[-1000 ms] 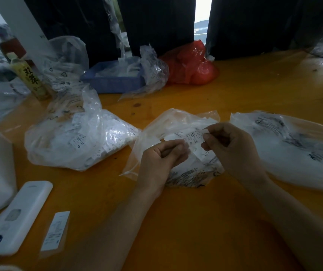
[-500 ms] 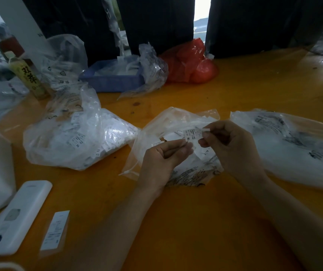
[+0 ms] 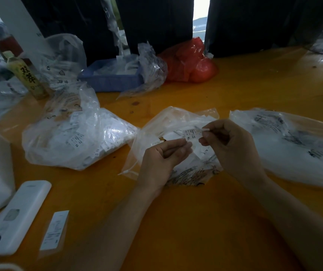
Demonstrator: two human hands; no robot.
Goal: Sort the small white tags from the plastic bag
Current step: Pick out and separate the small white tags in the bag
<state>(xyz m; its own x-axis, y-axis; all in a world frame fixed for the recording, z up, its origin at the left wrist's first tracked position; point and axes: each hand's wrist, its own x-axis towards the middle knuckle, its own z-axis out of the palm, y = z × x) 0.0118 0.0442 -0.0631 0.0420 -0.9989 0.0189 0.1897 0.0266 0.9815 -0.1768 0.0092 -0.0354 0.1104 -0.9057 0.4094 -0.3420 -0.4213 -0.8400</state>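
table (image 3: pixel 234 90): glossy wood | plastic bag (image 3: pixel 176 122): clear crinkled film

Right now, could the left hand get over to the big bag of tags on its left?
Probably yes. The table between the left hand and the big bag of tags looks bare, but its fingers pinch a white tag, so that goes first.

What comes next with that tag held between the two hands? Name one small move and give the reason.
Probably read the size and carry the white tag left, to the plastic bag of tags if sizes match. The right hand pinches one end, the left hand the other, above the open bag. It shows XL; the left bag shows an XS tag, so check first.
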